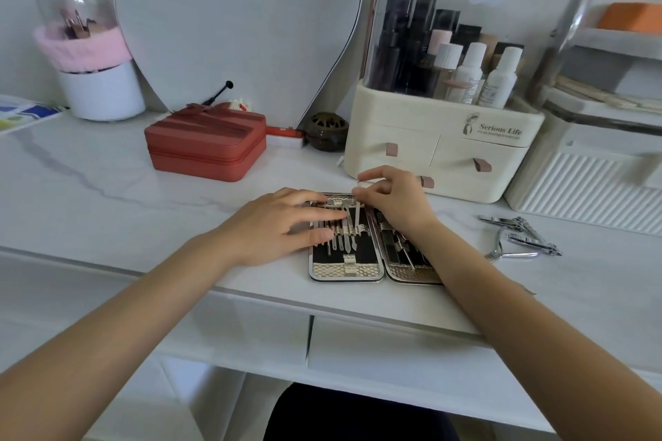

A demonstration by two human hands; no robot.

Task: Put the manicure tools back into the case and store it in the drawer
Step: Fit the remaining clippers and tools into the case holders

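A slim metal tool [357, 217] is being pinched by its far end in the right hand [394, 204], its length pointing down into the open case [345, 270] on the table [107, 197], while the case is being steadied under the flat, released left hand [283, 225].

my left hand [283, 225] flat on open case [345, 270] | my right hand [392, 200] pinching thin metal tool [357, 217] over it | clippers [523, 236] loose on table [107, 190]
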